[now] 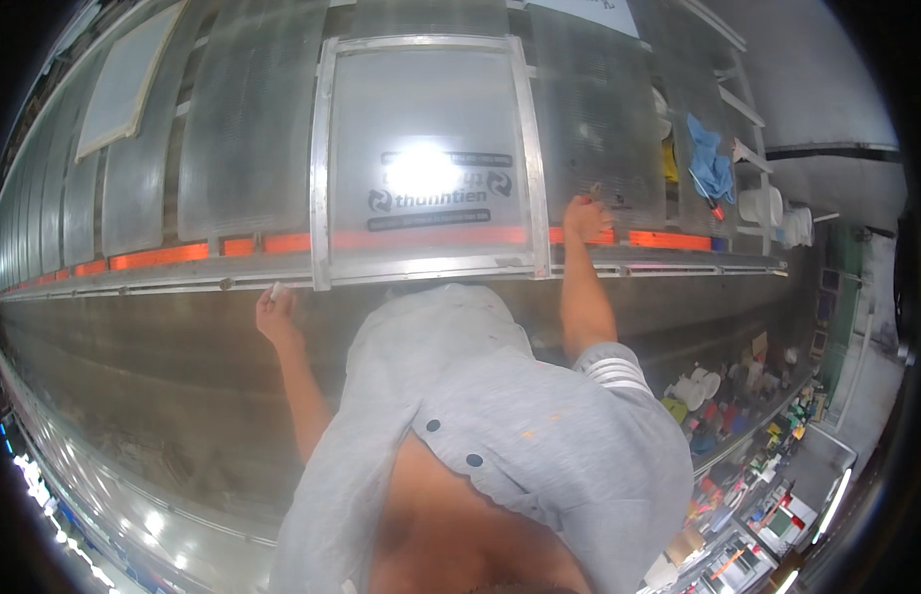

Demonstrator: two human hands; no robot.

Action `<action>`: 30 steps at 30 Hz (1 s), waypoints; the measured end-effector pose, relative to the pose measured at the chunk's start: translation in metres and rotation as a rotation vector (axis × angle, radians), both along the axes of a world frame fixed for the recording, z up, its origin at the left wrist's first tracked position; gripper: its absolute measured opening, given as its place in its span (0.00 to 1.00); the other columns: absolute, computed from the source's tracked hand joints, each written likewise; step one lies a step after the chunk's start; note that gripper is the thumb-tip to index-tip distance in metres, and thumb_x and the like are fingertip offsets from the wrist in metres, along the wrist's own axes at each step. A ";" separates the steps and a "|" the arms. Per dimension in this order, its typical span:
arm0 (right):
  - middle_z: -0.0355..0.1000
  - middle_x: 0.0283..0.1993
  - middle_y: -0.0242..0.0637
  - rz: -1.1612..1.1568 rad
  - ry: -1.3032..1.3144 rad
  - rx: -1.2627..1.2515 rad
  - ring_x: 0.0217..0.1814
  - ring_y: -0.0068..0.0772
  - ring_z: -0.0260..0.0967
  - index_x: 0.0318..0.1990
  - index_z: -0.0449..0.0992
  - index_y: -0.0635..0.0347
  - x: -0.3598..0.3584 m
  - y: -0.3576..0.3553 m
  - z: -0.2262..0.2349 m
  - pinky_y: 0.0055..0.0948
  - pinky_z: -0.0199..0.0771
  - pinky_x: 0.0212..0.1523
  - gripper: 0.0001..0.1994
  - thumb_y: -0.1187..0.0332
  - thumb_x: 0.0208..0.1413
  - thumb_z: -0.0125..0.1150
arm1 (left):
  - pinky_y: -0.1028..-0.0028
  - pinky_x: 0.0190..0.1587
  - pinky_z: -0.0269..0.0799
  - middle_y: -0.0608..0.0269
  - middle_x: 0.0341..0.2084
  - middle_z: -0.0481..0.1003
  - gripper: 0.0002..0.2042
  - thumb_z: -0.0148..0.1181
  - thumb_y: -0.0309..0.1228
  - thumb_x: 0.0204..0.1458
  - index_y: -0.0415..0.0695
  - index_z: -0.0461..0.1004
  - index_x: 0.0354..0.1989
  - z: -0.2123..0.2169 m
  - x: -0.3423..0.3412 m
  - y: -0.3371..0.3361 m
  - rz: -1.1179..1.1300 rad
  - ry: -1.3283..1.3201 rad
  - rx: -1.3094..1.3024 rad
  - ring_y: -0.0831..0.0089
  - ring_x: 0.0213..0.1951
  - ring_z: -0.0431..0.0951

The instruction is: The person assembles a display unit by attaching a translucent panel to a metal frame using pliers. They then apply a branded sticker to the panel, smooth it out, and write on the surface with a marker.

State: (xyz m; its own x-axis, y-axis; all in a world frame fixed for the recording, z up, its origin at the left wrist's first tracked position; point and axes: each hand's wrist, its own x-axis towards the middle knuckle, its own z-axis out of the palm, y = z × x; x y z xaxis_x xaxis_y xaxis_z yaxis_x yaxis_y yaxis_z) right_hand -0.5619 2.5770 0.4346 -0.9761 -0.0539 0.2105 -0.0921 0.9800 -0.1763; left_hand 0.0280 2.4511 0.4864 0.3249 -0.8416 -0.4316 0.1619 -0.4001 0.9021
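A screen-printing frame (pixel 323 168) with a silver metal border lies on the long table in front of me. Its pale mesh (pixel 431 109) carries dark stencilled print and a bright glare. My left hand (pixel 275 317) is closed around a small white piece, perhaps a wad of cloth or paper (pixel 276 289), just off the table's near edge, left of the frame. Right of the frame, my right hand (pixel 587 218) hangs over the table near the orange strip (pixel 668 240). Its fingers are curled in a pinch; a small brownish bit shows at their tips, too small to name.
Grey translucent panels (pixel 248 119) line the table on both sides. Another frame (pixel 129 84) lies far left. At the right end are a blue cloth (pixel 710 158), a red-tipped tool (pixel 716 210) and white tubs (pixel 762 207). Containers (pixel 693 388) crowd the floor at lower right.
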 end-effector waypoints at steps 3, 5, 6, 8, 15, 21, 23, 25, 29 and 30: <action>0.70 0.48 0.46 0.302 0.103 -0.141 0.52 0.50 0.69 0.44 0.77 0.62 0.015 -0.026 0.052 0.44 0.69 0.52 0.18 0.58 0.53 0.62 | 0.71 0.44 0.79 0.58 0.42 0.77 0.17 0.64 0.19 0.51 0.38 0.68 0.49 0.000 0.000 0.008 0.068 -0.006 0.010 0.70 0.43 0.79; 0.72 0.46 0.44 0.678 -0.070 -0.419 0.53 0.48 0.70 0.44 0.78 0.61 0.012 -0.045 0.078 0.41 0.69 0.52 0.15 0.60 0.54 0.62 | 0.71 0.45 0.79 0.58 0.42 0.77 0.17 0.64 0.19 0.52 0.38 0.68 0.49 -0.002 0.002 0.011 0.102 0.010 0.037 0.70 0.43 0.79; 0.74 0.45 0.44 0.795 -0.327 -0.427 0.54 0.46 0.69 0.42 0.78 0.61 0.012 -0.065 0.088 0.40 0.69 0.53 0.14 0.61 0.53 0.63 | 0.70 0.45 0.79 0.58 0.42 0.77 0.17 0.64 0.19 0.52 0.38 0.68 0.49 -0.005 0.004 0.012 0.109 0.015 0.042 0.70 0.43 0.79; 0.73 0.46 0.43 1.083 -0.601 -0.279 0.56 0.46 0.68 0.43 0.78 0.62 0.023 -0.107 0.110 0.40 0.68 0.54 0.17 0.60 0.50 0.66 | 0.70 0.46 0.79 0.58 0.42 0.77 0.17 0.64 0.19 0.52 0.38 0.68 0.49 -0.009 0.005 0.011 0.115 0.029 0.051 0.69 0.43 0.79; 0.62 0.60 0.54 1.526 -0.544 0.326 0.65 0.55 0.59 0.59 0.66 0.60 0.048 -0.178 0.107 0.45 0.64 0.63 0.42 0.58 0.33 0.78 | 0.64 0.52 0.76 0.56 0.48 0.73 0.18 0.61 0.18 0.51 0.36 0.68 0.51 0.006 0.001 0.004 0.140 0.019 0.022 0.65 0.50 0.74; 0.65 0.57 0.50 1.421 -0.672 0.455 0.63 0.54 0.62 0.54 0.67 0.62 0.052 -0.180 0.096 0.46 0.66 0.58 0.38 0.60 0.34 0.78 | 0.64 0.51 0.77 0.56 0.47 0.73 0.18 0.62 0.18 0.51 0.35 0.68 0.51 -0.009 0.014 0.030 0.203 0.006 0.084 0.64 0.47 0.76; 0.65 0.55 0.49 1.417 -0.715 0.449 0.62 0.54 0.62 0.52 0.67 0.61 0.053 -0.179 0.100 0.45 0.66 0.57 0.35 0.60 0.35 0.77 | 0.65 0.50 0.78 0.56 0.46 0.73 0.19 0.62 0.18 0.51 0.35 0.68 0.51 -0.014 0.015 0.039 0.210 0.002 0.119 0.64 0.47 0.76; 0.65 0.54 0.48 1.435 -0.710 0.434 0.61 0.53 0.62 0.51 0.68 0.60 0.052 -0.175 0.099 0.46 0.65 0.57 0.33 0.60 0.35 0.77 | 0.68 0.46 0.79 0.58 0.42 0.76 0.18 0.65 0.18 0.49 0.38 0.69 0.49 -0.017 0.015 0.045 0.215 -0.002 0.131 0.67 0.43 0.78; 0.65 0.53 0.46 1.480 -0.645 0.258 0.60 0.52 0.62 0.49 0.68 0.59 0.042 -0.165 0.082 0.49 0.64 0.56 0.33 0.60 0.34 0.78 | 0.69 0.44 0.79 0.59 0.41 0.77 0.18 0.66 0.19 0.49 0.39 0.69 0.48 -0.020 0.012 0.040 0.191 -0.008 0.125 0.68 0.42 0.79; 0.65 0.52 0.46 1.478 -0.638 0.181 0.60 0.52 0.62 0.49 0.68 0.60 0.039 -0.163 0.078 0.50 0.64 0.56 0.33 0.60 0.34 0.78 | 0.69 0.44 0.79 0.59 0.41 0.77 0.19 0.66 0.19 0.49 0.39 0.69 0.48 -0.021 0.011 0.038 0.179 -0.007 0.129 0.68 0.42 0.79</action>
